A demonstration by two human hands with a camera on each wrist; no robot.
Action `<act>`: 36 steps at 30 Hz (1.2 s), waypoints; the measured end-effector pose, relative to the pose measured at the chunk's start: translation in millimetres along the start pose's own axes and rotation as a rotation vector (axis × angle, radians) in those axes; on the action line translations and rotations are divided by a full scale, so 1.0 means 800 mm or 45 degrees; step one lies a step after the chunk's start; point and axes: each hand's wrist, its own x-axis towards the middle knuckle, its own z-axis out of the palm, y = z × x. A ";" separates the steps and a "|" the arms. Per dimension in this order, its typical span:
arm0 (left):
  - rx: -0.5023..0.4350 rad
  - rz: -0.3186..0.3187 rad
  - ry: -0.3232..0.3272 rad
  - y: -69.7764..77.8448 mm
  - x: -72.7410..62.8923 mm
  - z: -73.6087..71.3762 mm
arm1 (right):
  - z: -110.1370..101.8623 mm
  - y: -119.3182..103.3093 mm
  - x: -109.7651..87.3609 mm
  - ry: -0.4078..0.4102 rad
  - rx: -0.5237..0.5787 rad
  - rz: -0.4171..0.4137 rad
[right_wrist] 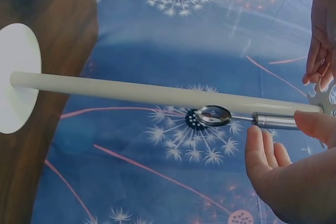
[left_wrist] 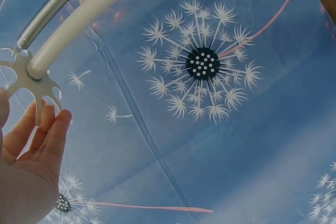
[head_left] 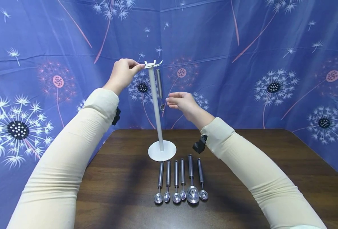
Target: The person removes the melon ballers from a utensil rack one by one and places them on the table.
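Observation:
A white stand (head_left: 156, 108) rises from a round base, with a ring of upturned hooks on top. My left hand (head_left: 126, 73) pinches one arm of the hook ring (left_wrist: 23, 74) between thumb and fingers. From a hook on the right side hangs a small steel scoop (head_left: 159, 84), bowl downward, beside the post. My right hand (head_left: 183, 103) is next to the scoop's lower end in the head view, fingers extended and not curled round it. In the right wrist view the thumb (right_wrist: 315, 127) overlaps the scoop's handle (right_wrist: 275, 121).
Several steel scoops (head_left: 176, 178) of differing bowl sizes lie in a row on the brown wooden table (head_left: 111, 190), in front of the stand's base (head_left: 162, 155). The largest scoop (head_left: 192, 194) lies second from the right. A blue dandelion-print cloth (head_left: 220, 89) hangs behind the table.

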 end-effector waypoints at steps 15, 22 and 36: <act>0.049 0.020 -0.003 0.002 0.002 -0.007 | 0.025 -0.014 0.046 0.050 -0.021 -0.148; 0.035 0.019 -0.010 -0.001 0.000 -0.006 | 0.036 -0.009 0.050 0.055 -0.032 -0.187; 0.024 0.025 0.000 -0.004 0.001 -0.002 | 0.026 -0.021 0.038 0.105 0.103 -0.285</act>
